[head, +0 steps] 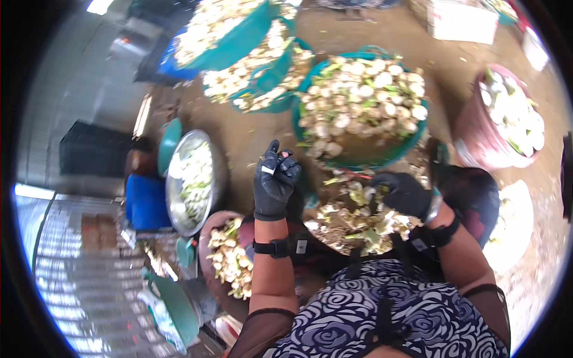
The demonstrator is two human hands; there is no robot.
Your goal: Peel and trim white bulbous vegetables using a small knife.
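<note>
My left hand (276,174), in a black glove, is raised over the floor with its fingers curled; whether it holds anything is unclear. My right hand (400,193), gloved in black, is low over a heap of peeled leaves and trimmings (371,228) between my knees. Something thin and red, perhaps a knife handle (358,173), shows near its fingertips, but blur hides the grip. In front of both hands stands a green tub (405,154) piled with round, pale vegetables with green bits (362,94), which look like bulbs or small heads.
A steel bowl (210,179) of pale green pieces stands left, above a brown basin (208,255) holding more vegetables. Green baskets (241,42) filled with them stand at the upper left. On the right are a pink bucket (479,121) of white vegetables and a white round tray (519,223).
</note>
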